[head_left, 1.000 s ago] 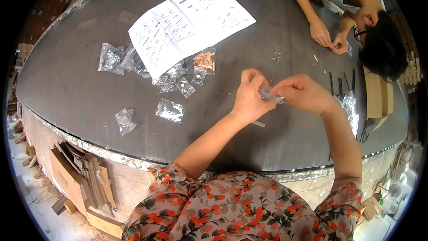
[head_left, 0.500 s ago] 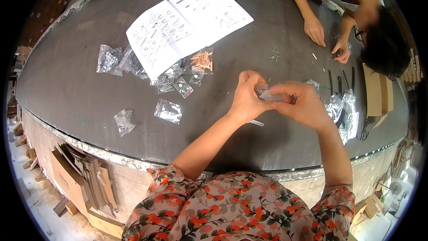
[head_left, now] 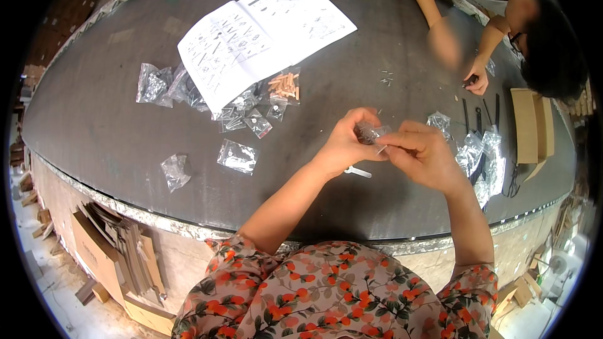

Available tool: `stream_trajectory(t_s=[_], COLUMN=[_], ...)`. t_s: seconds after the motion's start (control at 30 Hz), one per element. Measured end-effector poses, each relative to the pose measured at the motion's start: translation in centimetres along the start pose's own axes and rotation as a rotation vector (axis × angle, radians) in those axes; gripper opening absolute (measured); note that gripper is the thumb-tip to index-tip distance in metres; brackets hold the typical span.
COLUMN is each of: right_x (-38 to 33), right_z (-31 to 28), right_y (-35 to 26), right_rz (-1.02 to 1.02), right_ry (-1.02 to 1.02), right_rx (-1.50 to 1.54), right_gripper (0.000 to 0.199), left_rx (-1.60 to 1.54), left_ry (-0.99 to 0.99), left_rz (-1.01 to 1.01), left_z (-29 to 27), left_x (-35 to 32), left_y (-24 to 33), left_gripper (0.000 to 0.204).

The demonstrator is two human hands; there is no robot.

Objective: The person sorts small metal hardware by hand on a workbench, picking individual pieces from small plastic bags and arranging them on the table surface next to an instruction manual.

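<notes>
My left hand [head_left: 342, 142] is closed round a small clear plastic bag [head_left: 371, 130], held above the dark table [head_left: 301, 194]. Close against the bag, my right hand [head_left: 428, 156] pinches a small, thin silvery piece, perhaps a screw [head_left: 382, 149]. Its exact kind is too small to tell. On the table just below my hands lies a flat silvery wrench [head_left: 359, 172], partly hidden by my left hand. Several tiny metal pieces [head_left: 387, 80] rest beyond my hands.
An open instruction booklet [head_left: 270, 31] lies over several hardware bags [head_left: 154, 83], beside a bag of wooden dowels [head_left: 286, 85]. Nearer me are two clear bags [head_left: 237, 156]. To the right are black rods [head_left: 479, 119], plastic bags and a cardboard box [head_left: 526, 125]. A co-worker [head_left: 502, 0] leans in.
My right hand has drawn slightly down from the bag, and a thin silvery piece now shows at its fingertips. The wrench shows more. The co-worker's hand moves, blurred.
</notes>
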State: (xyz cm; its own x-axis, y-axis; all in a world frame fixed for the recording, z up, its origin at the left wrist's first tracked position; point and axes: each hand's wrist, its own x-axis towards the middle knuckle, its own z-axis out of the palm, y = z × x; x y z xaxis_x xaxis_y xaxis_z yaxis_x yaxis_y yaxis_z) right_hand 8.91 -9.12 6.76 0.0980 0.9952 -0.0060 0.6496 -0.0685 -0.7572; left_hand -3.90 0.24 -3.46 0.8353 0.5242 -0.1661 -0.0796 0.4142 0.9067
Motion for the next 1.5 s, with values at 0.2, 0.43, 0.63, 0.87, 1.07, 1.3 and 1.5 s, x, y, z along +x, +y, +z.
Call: stream_trajectory(t_s=[0.2,0.43,0.63,0.87,1.07,1.3,1.5], right_x=[-0.2,-0.1,0.4,3.1,2.5,2.5,2.5], right_z=[-0.2,0.2,-1.4,0.0,1.4,1.7,1.6], right_y=[-0.6,-0.4,-1.0,-1.6,-1.0,-1.1,-1.4], right_rz=[-0.082,-0.044,0.455,0.462,0.303,0.224,0.162], right_ry=[0.039,0.053,0.157,0.437,0.358,0.379,0.386], right_rx=[-0.109,-0.03,0.605,1.331,1.233,1.19,1.09], right_gripper=[0.019,0.022,0.015,0.022,0.026,0.028,0.029], left_rx=[-0.511,-0.291,-0.129,-0.033,0.012,-0.01,0.028], left_ry=[-0.196,-0.123,-0.084,-0.089,-0.076,-0.053,-0.041], left_rz=[-0.109,-0.069,-0.038,0.023,0.07,0.056,0.06], left_z=[-0.8,-0.2,-0.3,0.7,0.3,0.4,0.6], left_x=[-0.4,-0.4,-0.2,-0.1,0.0,0.0,0.0], left_y=[1.1,0.9,0.2,0.8,0.0,0.2,0.7], left_gripper=[0.039,0.057,0.06,0.057,0.062,0.064,0.064])
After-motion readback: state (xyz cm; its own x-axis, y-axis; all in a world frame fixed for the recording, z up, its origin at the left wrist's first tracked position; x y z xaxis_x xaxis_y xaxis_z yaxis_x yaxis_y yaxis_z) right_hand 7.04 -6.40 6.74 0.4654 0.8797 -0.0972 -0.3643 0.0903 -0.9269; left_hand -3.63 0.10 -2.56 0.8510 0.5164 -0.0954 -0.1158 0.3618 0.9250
